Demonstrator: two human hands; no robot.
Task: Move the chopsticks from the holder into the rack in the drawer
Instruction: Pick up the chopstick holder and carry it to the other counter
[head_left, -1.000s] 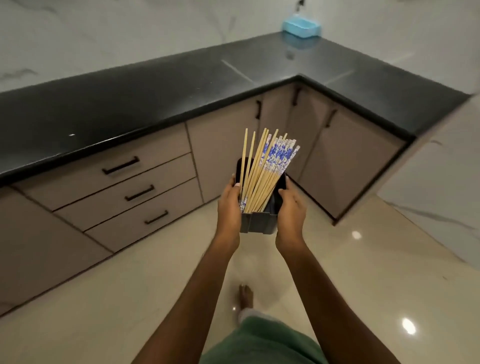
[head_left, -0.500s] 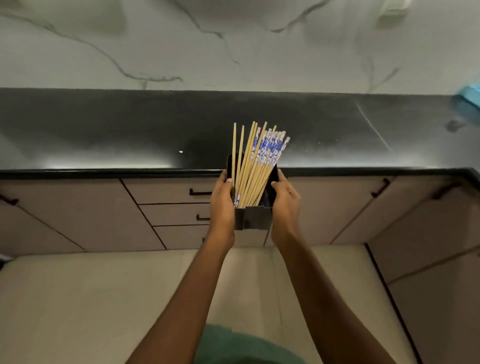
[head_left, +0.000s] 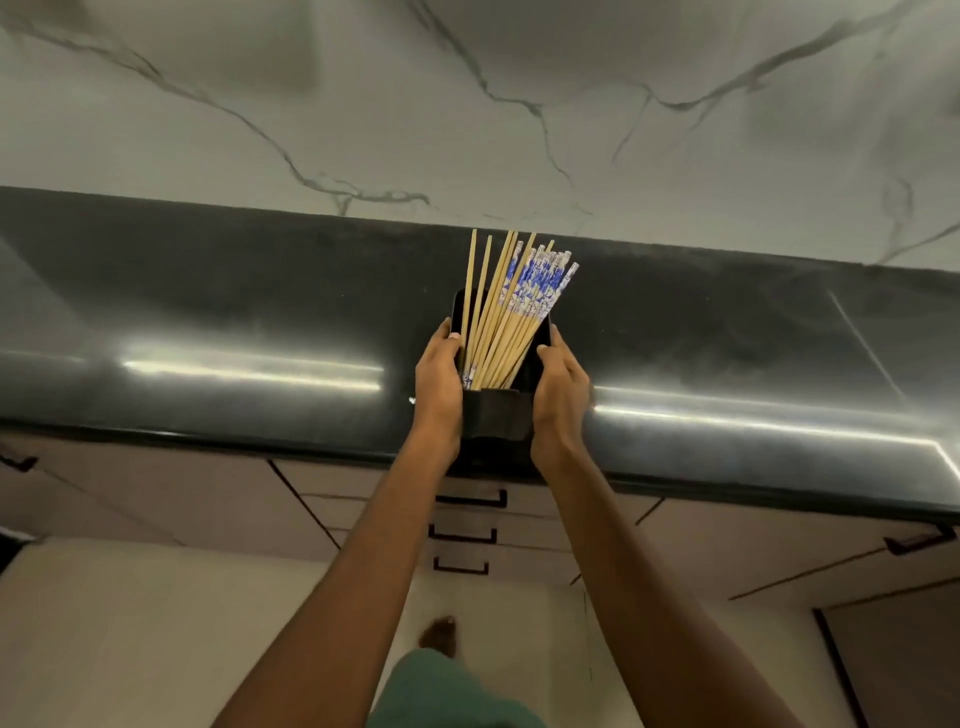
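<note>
The left hand (head_left: 439, 379) presses its fingers against the left side of a dark holder (head_left: 497, 415) over the black counter (head_left: 208, 322). Chopsticks (head_left: 511, 306) stand fanned inside the holder, some with blue-patterned tops. The right hand (head_left: 561, 389) clamps the holder's right side. Closed drawers (head_left: 467, 525) sit below.

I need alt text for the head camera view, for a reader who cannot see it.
Two bare hands, left hand and right hand, hold a black holder full of chopsticks over a black countertop. Behind is a marble wall; below, three closed drawers with black handles.
</note>
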